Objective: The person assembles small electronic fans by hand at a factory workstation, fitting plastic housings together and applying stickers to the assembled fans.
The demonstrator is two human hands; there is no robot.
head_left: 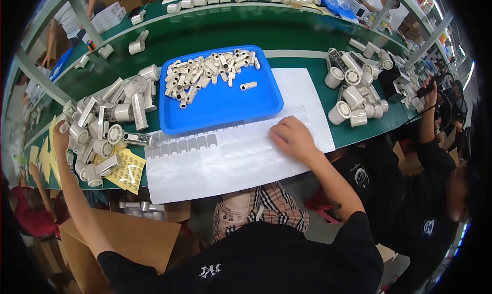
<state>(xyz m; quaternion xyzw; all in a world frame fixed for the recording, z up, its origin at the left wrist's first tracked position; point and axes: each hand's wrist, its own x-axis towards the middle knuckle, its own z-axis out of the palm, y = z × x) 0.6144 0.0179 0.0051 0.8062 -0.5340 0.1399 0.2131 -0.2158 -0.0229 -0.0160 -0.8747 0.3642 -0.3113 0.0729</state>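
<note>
1. A green tabletop (307, 43) is seen running across the view, and everything below is placed relative to the blue tray (220, 107) at its middle.
2. A large white sheet (230, 160) is laid just in front of the blue tray, its far edge tucked against the tray's near rim; a row of small grey sticker shapes (187, 145) is carried on it near the tray's front left corner.
3. The blue tray itself is set flat, and a heap of small white plastic pieces (205, 71) is held in its far half, with one piece (248, 85) lying apart from the heap.
4. A pile of white cylindrical housings (110, 127) is spread to the left of the tray, touching its left rim in places.
5. A second, smaller group of white housings (353, 96) is stood to the right of the tray, beyond the sheet's right edge.
6. The right hand (291, 136) is rested palm down on the white sheet, in front of the tray's right front corner, its fingers curled and pressed to the paper; whether anything is pinched cannot be told.
7. The left hand (61, 132) is reached to the far left of the tray, at the outer edge of the left pile, closed around one white housing (67, 114).
8. Yellow sticker sheets (128, 171) are laid under the near end of the left pile.
</note>
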